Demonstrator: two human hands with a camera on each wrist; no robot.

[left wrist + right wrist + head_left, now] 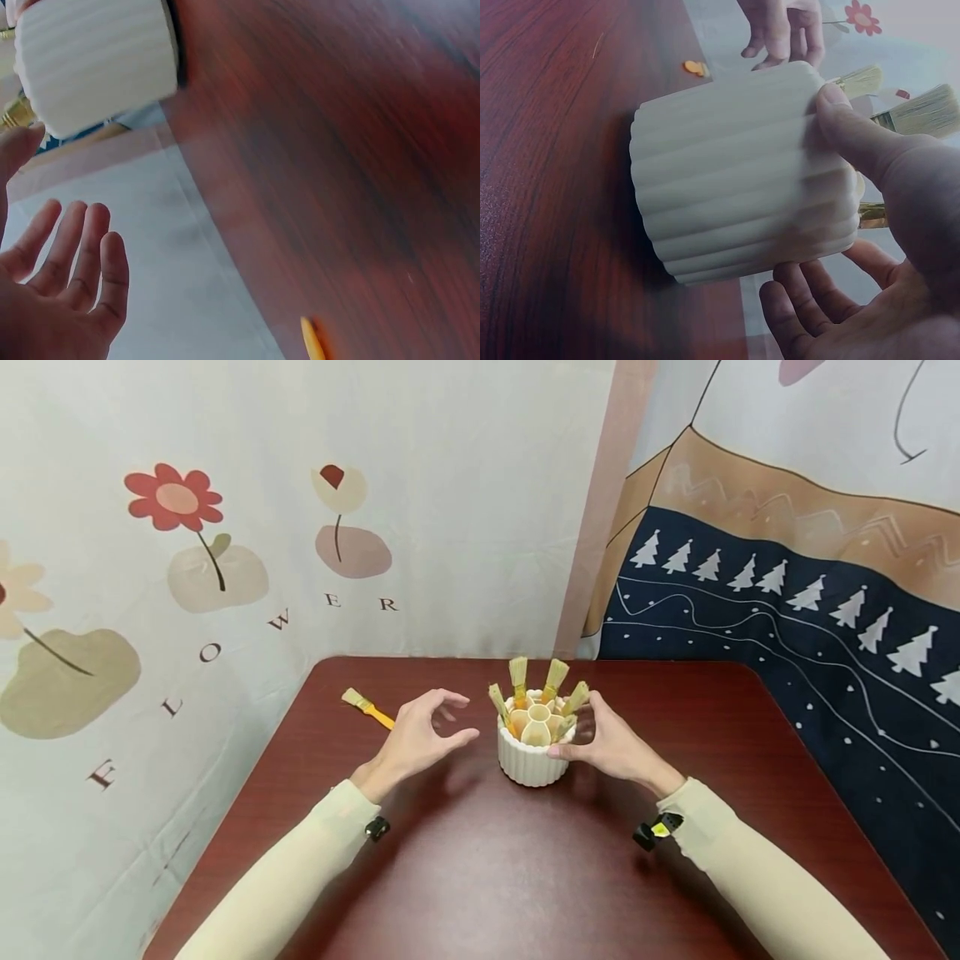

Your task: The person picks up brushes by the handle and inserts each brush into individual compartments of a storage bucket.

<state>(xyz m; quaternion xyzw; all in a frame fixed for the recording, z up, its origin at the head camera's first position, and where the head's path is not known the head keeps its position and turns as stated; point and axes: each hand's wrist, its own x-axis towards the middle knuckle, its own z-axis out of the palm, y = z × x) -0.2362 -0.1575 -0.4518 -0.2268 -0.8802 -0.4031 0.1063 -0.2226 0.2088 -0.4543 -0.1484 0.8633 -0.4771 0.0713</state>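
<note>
A cream ribbed round holder (531,764) with flower-shaped compartments stands upright on the table. Several flat brushes (517,677) with pale bristles upward and orange handles stand in its outer compartments. My right hand (618,743) grips the holder's right side, thumb at the near rim and fingers curved round the far side; the right wrist view shows the thumb against the ribbed wall (735,180). To the left of the holder, my left hand (420,731) hovers apart from it, fingers loosely curved and holding nothing. Behind that hand lies another brush (367,707), its handle end hidden.
The dark red-brown wooden table (510,877) has rounded far corners. Behind it hangs a pale curtain (465,527) with printed flowers, and at the right a navy cloth (720,618) with white trees. Each wrist carries a small black camera (377,828).
</note>
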